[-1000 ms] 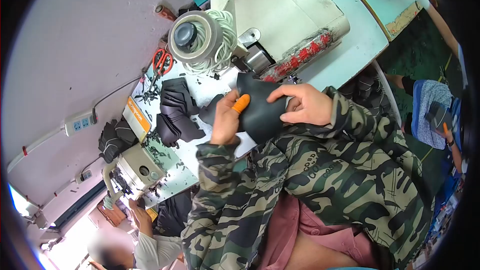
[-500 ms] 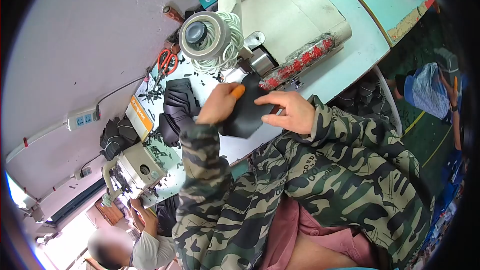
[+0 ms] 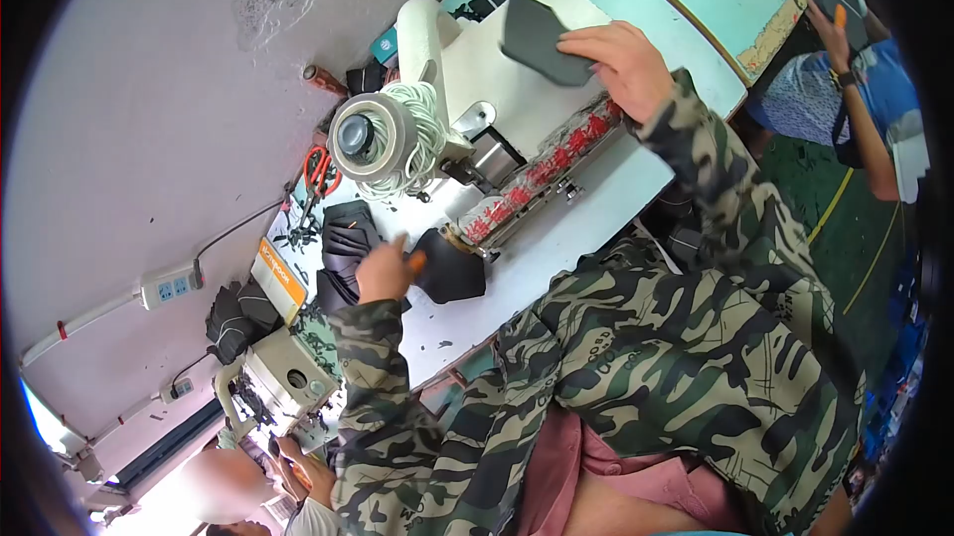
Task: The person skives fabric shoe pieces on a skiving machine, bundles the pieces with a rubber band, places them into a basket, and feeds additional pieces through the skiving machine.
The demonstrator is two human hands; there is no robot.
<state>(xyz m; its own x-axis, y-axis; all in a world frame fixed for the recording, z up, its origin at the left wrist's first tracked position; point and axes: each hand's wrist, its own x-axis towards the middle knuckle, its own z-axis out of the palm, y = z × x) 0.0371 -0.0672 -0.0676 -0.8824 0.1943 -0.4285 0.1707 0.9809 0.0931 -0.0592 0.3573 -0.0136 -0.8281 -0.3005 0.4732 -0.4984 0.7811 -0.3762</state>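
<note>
Raised over the cream sewing machine (image 3: 447, 69), my right hand (image 3: 624, 69) grips a flat dark piece (image 3: 542, 39) by its right edge. My left hand (image 3: 386, 272), blurred and with an orange cover on one digit, is beside a stack of folded black pieces (image 3: 348, 233). Another black piece (image 3: 452, 268) lies on the white table (image 3: 467, 322) just right of that hand, by the machine arm's end. Whether my left fingers grip anything is unclear.
Red-handled scissors (image 3: 320, 173) and black scraps lie left of the thread-wound spool (image 3: 373, 142). An orange-and-white box (image 3: 281, 278) is at the table's left edge. A second machine (image 3: 290, 375) and a co-worker are lower left; another co-worker holds dark pieces at upper right.
My right hand has moved up and right with a dark piece. My left hand has moved down and left, away from my right hand. The view has shifted, and the right-hand co-worker holds a bundle higher up.
</note>
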